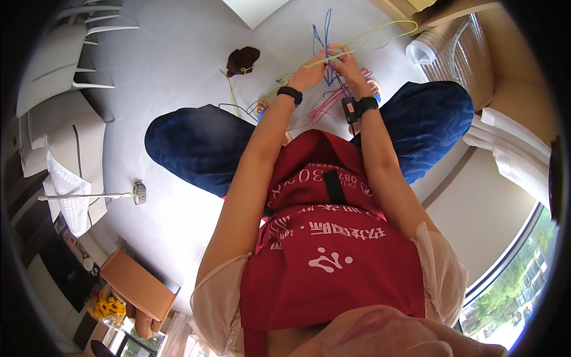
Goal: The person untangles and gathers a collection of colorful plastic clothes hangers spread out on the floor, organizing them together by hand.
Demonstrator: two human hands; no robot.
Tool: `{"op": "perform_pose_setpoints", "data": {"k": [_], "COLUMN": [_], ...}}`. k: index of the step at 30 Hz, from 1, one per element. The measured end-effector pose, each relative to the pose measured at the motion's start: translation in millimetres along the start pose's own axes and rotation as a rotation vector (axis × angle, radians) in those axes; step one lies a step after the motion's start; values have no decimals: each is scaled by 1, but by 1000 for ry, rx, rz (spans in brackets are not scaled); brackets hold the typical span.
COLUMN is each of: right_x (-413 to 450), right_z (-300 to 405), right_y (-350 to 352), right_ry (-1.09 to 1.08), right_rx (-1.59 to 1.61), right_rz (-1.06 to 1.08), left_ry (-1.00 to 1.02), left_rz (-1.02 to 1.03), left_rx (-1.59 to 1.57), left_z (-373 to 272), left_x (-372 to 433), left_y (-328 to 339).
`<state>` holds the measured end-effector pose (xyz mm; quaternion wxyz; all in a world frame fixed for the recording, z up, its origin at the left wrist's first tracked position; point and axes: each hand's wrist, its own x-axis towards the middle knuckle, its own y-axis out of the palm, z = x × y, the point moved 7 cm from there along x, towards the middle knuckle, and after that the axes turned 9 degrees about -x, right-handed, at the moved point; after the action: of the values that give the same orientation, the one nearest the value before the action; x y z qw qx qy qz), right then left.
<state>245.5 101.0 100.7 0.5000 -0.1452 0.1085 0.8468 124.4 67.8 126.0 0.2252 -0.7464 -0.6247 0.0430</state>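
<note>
My left hand and my right hand are close together over the floor, fingers bent around a bundle of blue cord and yellow-green cord. The blue cord stands in narrow loops above and below the fingers. The yellow-green cord makes a long loop to the right and also trails left. Under my hands, pink-red cord lies in loops between my feet. A dark brown cloth-like item rests on the floor to the left. Which fingers pinch which strand is too small to tell.
Pale chairs stand at the left, near a long-handled brush. A brown chair and yellow flowers are at lower left. A silvery roll and a white curtain are at right. A white panel juts in at the top.
</note>
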Motion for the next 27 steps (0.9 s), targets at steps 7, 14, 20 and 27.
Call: {"op": "perform_pose_setpoints", "data": {"k": [7,14,20,27], "right_x": [13,7,5,0], "right_z": [-18,12,23,9], "right_y": [-3,5,-1,-30], "right_ry": [-162,-379,-321,-251], "right_rx": [118,-206,-405,-239], "right_rz": [-299,-483,-566,-686], "left_ry": [-448,-414,-241,-206], "left_rz": [59,-314,-483,-405], "left_rx": [13,163,465,483], "left_z": [29,4,-45,-38], "left_x": [17,25,22,21], "left_y": [2,-3,-4,-19]}}
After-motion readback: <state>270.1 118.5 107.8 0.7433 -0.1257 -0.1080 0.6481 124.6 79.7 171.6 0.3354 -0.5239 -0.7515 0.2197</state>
